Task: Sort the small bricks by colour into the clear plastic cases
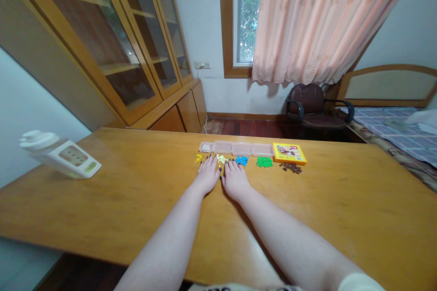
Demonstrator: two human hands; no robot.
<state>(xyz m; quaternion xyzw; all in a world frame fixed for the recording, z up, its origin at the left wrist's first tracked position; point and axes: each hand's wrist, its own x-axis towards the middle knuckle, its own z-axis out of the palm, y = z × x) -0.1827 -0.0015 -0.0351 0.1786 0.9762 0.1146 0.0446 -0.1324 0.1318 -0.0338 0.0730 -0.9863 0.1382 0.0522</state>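
My left hand [206, 175] lies flat on the wooden table, fingers spread and holding nothing. Beside it, my right hand [235, 179] also rests palm down with its fingers apart. Just beyond my fingertips is a pile of small cream pieces [222, 159], partly hidden by the hands. A few yellow pieces [198, 158] lie left of my left hand. Blue pieces [241, 160] sit close to my right fingertips. Farther right are a heap of green pieces [264, 162] and some brown pieces [291, 168]. Behind the piles stands a row of clear plastic boxes [242, 148].
A yellow printed box [290, 153] lies at the right end of the row. On the table's [136, 191] left side stands a white plastic bottle [64, 154]. Past the far edge are a glass-doored cabinet [102, 32], an office chair [309, 104] and a bed [399, 122].
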